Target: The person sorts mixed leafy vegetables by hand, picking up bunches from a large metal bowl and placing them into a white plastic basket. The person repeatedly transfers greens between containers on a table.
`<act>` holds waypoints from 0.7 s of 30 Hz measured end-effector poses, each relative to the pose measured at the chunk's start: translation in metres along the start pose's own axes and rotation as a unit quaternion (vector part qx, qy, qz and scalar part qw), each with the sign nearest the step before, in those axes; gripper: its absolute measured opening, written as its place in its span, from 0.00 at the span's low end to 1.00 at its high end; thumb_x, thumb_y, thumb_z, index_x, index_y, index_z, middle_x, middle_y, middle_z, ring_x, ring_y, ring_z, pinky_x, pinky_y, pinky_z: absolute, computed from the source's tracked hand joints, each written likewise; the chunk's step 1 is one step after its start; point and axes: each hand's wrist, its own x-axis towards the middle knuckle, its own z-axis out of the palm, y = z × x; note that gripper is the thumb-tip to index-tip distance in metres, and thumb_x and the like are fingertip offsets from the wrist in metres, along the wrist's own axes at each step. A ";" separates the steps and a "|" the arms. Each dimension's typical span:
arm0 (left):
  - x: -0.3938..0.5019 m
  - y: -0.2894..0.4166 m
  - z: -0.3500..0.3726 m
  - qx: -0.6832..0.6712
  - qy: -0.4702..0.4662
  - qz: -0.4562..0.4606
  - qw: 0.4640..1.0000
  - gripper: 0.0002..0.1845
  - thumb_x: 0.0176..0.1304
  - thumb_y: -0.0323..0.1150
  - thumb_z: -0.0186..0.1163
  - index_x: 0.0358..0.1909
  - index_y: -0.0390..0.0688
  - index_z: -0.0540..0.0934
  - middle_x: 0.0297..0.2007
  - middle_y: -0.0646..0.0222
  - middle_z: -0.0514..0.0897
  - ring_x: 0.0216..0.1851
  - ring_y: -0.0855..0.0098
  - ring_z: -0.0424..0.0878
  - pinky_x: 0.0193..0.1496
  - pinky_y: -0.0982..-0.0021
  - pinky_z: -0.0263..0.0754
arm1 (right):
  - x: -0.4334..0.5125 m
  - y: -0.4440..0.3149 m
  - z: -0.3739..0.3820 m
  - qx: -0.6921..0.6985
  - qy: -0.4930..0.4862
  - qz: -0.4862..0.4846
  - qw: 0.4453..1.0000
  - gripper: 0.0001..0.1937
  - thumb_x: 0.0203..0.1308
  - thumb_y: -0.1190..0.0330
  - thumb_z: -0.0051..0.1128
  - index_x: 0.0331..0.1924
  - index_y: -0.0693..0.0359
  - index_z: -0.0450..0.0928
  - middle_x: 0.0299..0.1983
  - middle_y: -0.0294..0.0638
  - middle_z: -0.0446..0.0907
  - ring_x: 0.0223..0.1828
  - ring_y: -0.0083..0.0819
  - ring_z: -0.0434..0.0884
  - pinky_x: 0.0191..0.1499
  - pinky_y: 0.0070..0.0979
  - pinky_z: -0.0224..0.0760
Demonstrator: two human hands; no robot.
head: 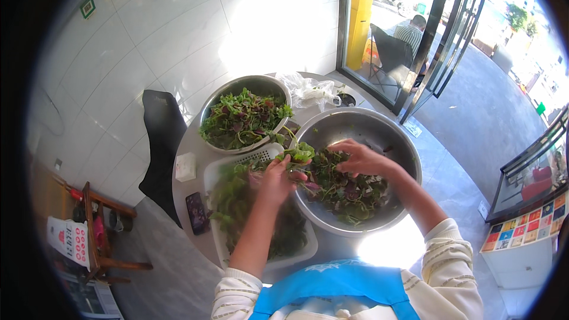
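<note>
My left hand [282, 175] is closed around a small bunch of leafy greens [300, 154]. It is raised at the left rim of a wide stainless steel bowl [406, 160]. Inside that bowl lies a loose heap of green and purplish leaves with stems [351, 195]. Just over this heap is my right hand [362, 159], its thumb and fingers apart and nothing seen between them. A white perforated plastic basket [311, 249] holds more greens [240, 209], partly hidden under my left forearm. Behind it, a second steel bowl [206, 142] is piled with leafy greens [246, 118].
On the round table [184, 146] are a phone [197, 213], a white tissue pack [186, 167] and a clear plastic bag [306, 91]. A black chair [162, 142] stands at the left. Beyond the glass door [433, 44], a person [411, 35] sits outside.
</note>
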 end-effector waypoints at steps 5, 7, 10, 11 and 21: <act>0.010 -0.011 0.012 -0.060 -0.055 0.013 0.997 0.14 0.74 0.38 0.53 0.55 0.43 0.75 0.46 0.56 0.87 0.31 0.62 0.88 0.16 0.74 0.71 | -0.002 -0.030 0.051 -0.001 -0.072 -0.114 0.991 0.21 0.69 0.56 0.59 0.60 0.59 0.76 0.38 0.36 0.81 0.36 0.21 0.80 0.35 0.22 0.77; 0.009 -0.011 0.010 -0.075 -0.043 0.021 0.996 0.14 0.74 0.37 0.54 0.55 0.42 0.75 0.46 0.56 0.86 0.32 0.60 0.88 0.18 0.73 0.76 | -0.002 -0.023 0.059 -0.062 -0.070 -0.075 0.993 0.17 0.69 0.58 0.59 0.52 0.62 0.79 0.33 0.34 0.82 0.33 0.20 0.80 0.34 0.21 0.76; 0.001 -0.010 0.003 -0.037 0.001 0.008 0.999 0.14 0.73 0.37 0.55 0.54 0.42 0.76 0.47 0.54 0.86 0.35 0.57 0.89 0.22 0.70 0.83 | -0.009 0.005 0.047 -0.020 -0.081 0.073 0.994 0.14 0.69 0.60 0.59 0.47 0.63 0.80 0.31 0.34 0.82 0.32 0.20 0.83 0.33 0.21 0.76; -0.001 -0.010 0.001 -0.039 -0.028 0.010 0.999 0.13 0.73 0.37 0.55 0.54 0.42 0.77 0.48 0.53 0.86 0.35 0.57 0.89 0.23 0.70 0.84 | -0.014 0.014 0.038 0.037 -0.076 0.105 0.991 0.13 0.69 0.61 0.59 0.45 0.63 0.80 0.31 0.34 0.83 0.31 0.21 0.83 0.33 0.21 0.76; -0.002 -0.013 -0.004 0.005 0.002 0.032 0.999 0.09 0.72 0.35 0.57 0.47 0.43 0.81 0.40 0.57 0.88 0.25 0.71 0.85 0.18 0.76 0.74 | -0.057 0.017 -0.027 -0.115 0.018 0.286 0.951 0.10 0.66 0.63 0.59 0.35 0.63 0.81 0.22 0.33 0.80 0.23 0.20 0.82 0.25 0.20 0.73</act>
